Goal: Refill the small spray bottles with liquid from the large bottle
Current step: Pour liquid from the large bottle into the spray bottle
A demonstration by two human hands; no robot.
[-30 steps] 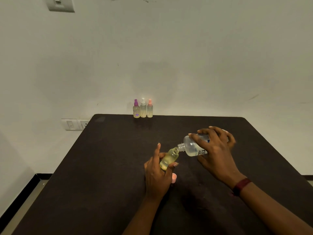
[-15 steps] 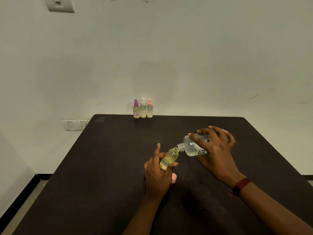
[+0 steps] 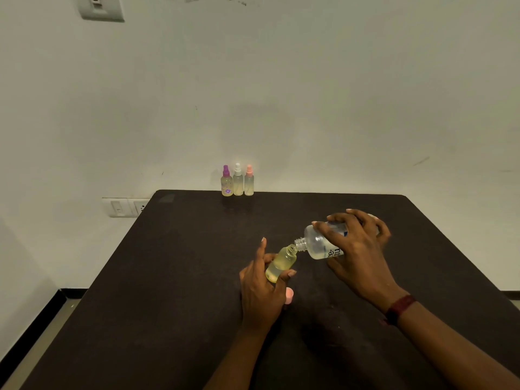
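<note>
- Wall sockets (image 3: 126, 207) sit just past the back left corner of the dark table (image 3: 168, 277), well away from the work.
- At the back edge, three capped spray bottles (image 3: 238, 182) stand upright in a tight row, purple, white and pink tops, each holding pale liquid; they look finished or waiting, I cannot tell which.
- Near the table's middle, the left hand (image 3: 261, 288) grips the small open bottle (image 3: 281, 264), thumb and lower fingers curled round its base, the forefinger sticking up free. The bottle leans to the right, its mouth raised, and is filled well up with yellowish liquid.
- A pink cap (image 3: 289, 295) lies on the table just beside that hand.
- The large bottle (image 3: 318, 244) lies nearly level, its threaded neck touching the small bottle's mouth; liquid pools along its lower side.
- The right hand (image 3: 358, 249) wraps the large bottle from above, fingers spread over its body; a dark red band (image 3: 399, 308) is on the wrist.
- The pour seems close to its end: keep the two mouths touching, raise the large bottle's base only slowly, watch the level, and tip back before the neck floods. Brace the small bottle on the table so it cannot twist.
</note>
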